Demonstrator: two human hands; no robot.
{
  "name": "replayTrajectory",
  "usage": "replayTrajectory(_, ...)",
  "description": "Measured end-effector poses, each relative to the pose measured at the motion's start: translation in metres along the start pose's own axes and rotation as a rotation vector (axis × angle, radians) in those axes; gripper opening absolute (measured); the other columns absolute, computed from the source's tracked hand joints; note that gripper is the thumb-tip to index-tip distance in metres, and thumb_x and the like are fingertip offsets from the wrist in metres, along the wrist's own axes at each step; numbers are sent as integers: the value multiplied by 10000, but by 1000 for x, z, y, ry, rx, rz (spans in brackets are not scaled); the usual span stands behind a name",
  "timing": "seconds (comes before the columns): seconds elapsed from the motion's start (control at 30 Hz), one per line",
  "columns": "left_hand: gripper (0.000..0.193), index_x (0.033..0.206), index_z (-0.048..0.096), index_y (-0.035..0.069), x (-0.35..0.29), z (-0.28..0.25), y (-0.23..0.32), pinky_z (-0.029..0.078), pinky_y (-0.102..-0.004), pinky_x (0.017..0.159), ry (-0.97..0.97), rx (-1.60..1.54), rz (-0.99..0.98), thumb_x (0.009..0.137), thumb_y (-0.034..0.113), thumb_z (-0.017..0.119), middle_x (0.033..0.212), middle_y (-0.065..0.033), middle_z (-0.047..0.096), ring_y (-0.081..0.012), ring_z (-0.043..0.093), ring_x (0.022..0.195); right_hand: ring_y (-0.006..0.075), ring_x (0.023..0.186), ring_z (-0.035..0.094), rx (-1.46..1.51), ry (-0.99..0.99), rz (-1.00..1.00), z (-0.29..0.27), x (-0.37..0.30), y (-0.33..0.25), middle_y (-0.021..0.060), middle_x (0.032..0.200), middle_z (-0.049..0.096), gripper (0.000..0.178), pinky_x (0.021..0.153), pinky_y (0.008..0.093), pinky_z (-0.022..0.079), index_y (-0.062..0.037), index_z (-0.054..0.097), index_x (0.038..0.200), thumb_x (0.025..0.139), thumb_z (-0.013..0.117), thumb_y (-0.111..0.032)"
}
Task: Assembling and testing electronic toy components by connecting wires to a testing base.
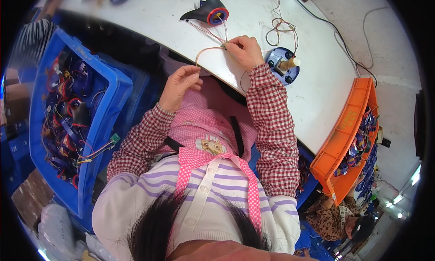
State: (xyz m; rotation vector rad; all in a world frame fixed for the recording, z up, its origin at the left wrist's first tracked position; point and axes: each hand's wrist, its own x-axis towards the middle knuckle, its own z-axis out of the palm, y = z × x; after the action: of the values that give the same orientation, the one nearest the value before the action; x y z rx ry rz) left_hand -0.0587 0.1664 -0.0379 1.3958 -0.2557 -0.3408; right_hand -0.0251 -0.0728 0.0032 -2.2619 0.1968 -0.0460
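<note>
Near the table's front edge, my right hand (246,51) pinches a small part where several thin wires meet; the fingers partly hide it. From that pinch a brownish-orange wire (207,49) arches left and down to my left hand (181,86), whose thumb and fingertips close on its end. Thin reddish and white wires (206,31) run from the right fingertips to a black, curved, fin-like housing (209,8) with a red ring round its opening. Right of my right hand, a round blue device (282,66) with a cream knob sits on the table, partly behind my sleeve.
A blue crate (111,98) of wired parts stands at my left; a green circuit board (115,137) hangs at its rim. An orange crate (346,125) of similar parts is at the right. Cables (281,25) lie across the white table (312,102). Other people are at far left and lower right.
</note>
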Motion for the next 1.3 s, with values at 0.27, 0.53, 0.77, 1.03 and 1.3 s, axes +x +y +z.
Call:
replayTrajectory(0.27, 252, 1076, 577, -27, 19, 32, 59, 458, -182, 596, 92, 436, 298, 859, 98, 598, 839, -59, 579, -130, 554, 655, 210, 876, 520, -285, 46, -106, -9, -12, -24, 61, 793, 649, 216, 732, 317, 435, -58, 711, 874, 796, 640, -246)
replayTrajectory(0.53, 262, 1065, 541, -14, 69, 57, 56, 404, -177, 431, -40, -21, -296, 888, 174, 581, 815, -73, 571, -93, 531, 554, 206, 746, 595, 42, 74, -161, -9, -27, -9, 57, 782, 679, 205, 676, 301, 477, -70, 712, 892, 796, 603, -215)
replayTrajectory(0.77, 195, 1030, 599, 63, 86, 32, 40, 261, -149, 362, -136, -70, -360, 906, 211, 574, 658, 38, 500, -8, 369, 439, 252, 726, 631, 51, 6, -39, -5, -16, -29, 105, 825, 693, 281, 734, 356, 497, -93, 723, 893, 732, 615, -296)
replayTrajectory(1.03, 141, 954, 587, 79, 97, 51, 41, 209, -151, 328, -36, 73, -332, 888, 199, 618, 566, 47, 476, -6, 308, 381, 274, 995, 454, -298, 831, -584, -28, -84, -32, 78, 978, 556, 294, 848, 435, 347, -89, 619, 949, 701, 664, -240)
replayTrajectory(1.3, 150, 928, 584, 44, 84, 67, 46, 269, -163, 343, -78, -41, -335, 885, 186, 608, 615, -8, 524, -38, 412, 414, 204, 850, 521, -119, 601, -33, -101, -105, 41, 112, 1068, 498, 589, 740, 284, 478, -11, 551, 1160, 720, 778, -331)
